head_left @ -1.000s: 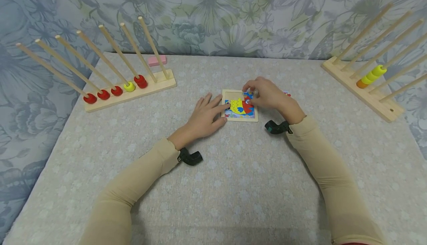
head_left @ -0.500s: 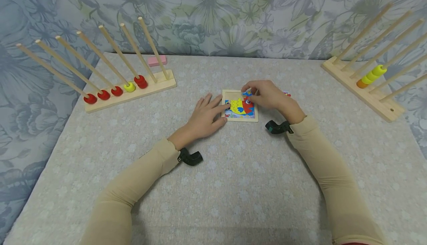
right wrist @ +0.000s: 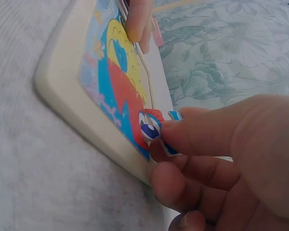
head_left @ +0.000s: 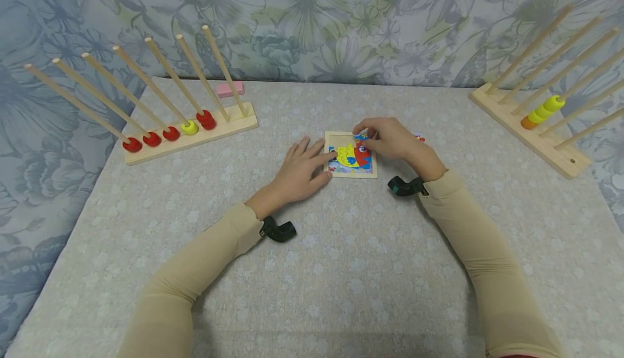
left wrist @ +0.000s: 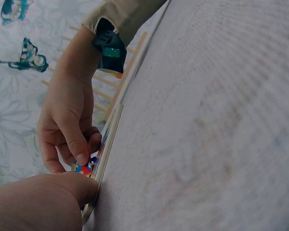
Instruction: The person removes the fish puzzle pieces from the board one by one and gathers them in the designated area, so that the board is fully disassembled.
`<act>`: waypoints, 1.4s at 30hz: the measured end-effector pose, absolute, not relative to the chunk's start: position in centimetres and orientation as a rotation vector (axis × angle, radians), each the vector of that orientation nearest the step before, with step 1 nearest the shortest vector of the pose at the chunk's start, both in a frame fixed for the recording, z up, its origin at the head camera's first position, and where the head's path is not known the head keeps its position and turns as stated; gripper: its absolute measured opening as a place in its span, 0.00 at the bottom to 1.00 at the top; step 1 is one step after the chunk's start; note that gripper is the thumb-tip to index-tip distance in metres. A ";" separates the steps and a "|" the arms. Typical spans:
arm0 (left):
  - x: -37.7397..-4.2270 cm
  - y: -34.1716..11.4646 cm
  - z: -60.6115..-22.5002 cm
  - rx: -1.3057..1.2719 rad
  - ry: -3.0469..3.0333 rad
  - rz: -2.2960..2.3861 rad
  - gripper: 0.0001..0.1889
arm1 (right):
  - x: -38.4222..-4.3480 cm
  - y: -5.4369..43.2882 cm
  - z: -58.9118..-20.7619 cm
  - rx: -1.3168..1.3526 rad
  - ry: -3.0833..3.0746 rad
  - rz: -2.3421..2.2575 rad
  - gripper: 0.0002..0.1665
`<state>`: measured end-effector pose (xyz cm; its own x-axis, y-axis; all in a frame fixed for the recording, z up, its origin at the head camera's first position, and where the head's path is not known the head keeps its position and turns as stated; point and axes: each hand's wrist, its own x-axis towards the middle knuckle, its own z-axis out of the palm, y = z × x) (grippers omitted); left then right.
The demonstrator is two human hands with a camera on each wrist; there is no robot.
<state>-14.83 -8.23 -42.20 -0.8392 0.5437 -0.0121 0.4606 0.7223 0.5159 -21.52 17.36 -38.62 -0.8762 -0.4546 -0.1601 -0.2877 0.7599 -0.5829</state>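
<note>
By the puzzle frame's (head_left: 351,176) right edge, my right hand (head_left: 391,138) pinches a piece (right wrist: 150,129); my spread left hand (head_left: 298,175) touches the frame's left edge, wide counter (head_left: 336,260) before it.

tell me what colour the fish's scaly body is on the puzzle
The scaly body is yellow with dark scale lines, clearest in the right wrist view.

Home-like setting: floral wallpaper (head_left: 312,27) across top, patterned tabletop (head_left: 341,271) below, toy bead stand (head_left: 196,137) upper left.
</note>
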 end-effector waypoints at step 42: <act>-14.8 -8.2 -42.4 0.817 2.775 0.760 0.28 | -20.7 31.0 -38.2 -0.066 2.653 -0.899 0.21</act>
<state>-14.80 -8.25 -42.38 -0.8403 0.5422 -0.0009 0.4661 0.7233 0.5095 -20.74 30.98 -38.22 -0.9417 -0.1504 -0.3009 0.0635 0.7989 -0.5980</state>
